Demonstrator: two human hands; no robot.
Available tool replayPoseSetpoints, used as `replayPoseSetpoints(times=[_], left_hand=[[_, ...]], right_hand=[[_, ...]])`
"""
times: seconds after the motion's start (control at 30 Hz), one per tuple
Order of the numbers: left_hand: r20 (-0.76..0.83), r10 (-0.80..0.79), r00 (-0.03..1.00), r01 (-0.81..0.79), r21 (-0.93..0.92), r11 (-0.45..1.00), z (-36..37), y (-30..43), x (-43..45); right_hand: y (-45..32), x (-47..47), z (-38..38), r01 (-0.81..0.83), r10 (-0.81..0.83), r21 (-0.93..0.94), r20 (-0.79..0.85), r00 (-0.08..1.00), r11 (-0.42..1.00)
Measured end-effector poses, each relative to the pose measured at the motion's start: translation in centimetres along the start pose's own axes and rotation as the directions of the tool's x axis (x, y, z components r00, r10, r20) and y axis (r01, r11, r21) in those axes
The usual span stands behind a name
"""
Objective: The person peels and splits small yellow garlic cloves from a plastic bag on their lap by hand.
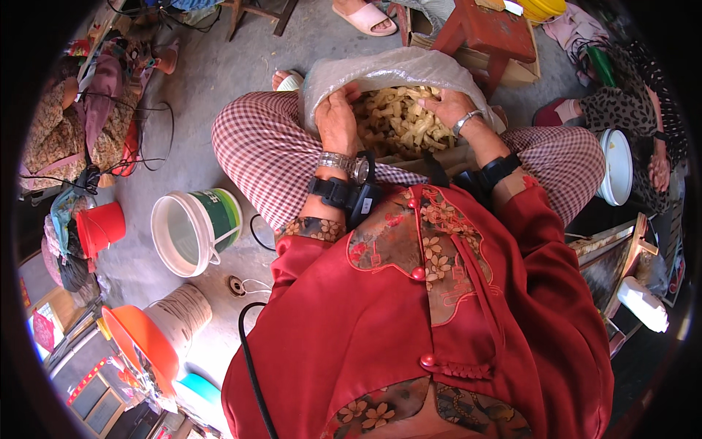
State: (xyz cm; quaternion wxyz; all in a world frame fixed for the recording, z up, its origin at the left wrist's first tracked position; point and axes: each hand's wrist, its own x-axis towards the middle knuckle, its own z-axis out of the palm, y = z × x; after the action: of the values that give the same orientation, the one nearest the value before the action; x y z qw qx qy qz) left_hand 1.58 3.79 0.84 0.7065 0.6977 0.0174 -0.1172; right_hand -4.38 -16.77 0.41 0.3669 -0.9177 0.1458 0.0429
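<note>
A large whitish woven plastic sack (395,66) stands with its mouth wide between my knees. It holds many pale yellow-tan knotted strips (408,115), whose material I cannot tell. My left hand (335,122) is at the sack's left rim, its fingers bent over the inner side; whether it grips the rim is not clear. On the right, my right hand (452,107) reaches in over the rim, fingertips at the strips, and whether it pinches one cannot be told. Both wrists wear black straps, the left also a metal watch, the right a bracelet.
A red wooden stool (493,33) stands beyond the sack at the right. To the left are a white-and-green bucket (181,233), a red bucket (101,228) and an orange basin (145,335). A white bucket (617,167) is by my right knee. Other people sit at both sides.
</note>
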Motion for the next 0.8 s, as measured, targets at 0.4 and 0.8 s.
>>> replayPoseSetpoints(times=[0.4, 0.8], left_hand=[[-0.026, 0.027, 0.999, -0.027, -0.017, 0.999, 0.1, 0.0, 0.0], [0.042, -0.024, 0.999, 0.026, -0.065, 0.998, 0.0, 0.2, 0.1]], right_hand=[[-1.5, -0.7, -1.3, -0.12, 0.127, -0.08, 0.084, 0.988, 0.99], [4.2, 1.4, 1.9, 0.021, -0.046, 0.224, 0.107, 0.993, 0.974]])
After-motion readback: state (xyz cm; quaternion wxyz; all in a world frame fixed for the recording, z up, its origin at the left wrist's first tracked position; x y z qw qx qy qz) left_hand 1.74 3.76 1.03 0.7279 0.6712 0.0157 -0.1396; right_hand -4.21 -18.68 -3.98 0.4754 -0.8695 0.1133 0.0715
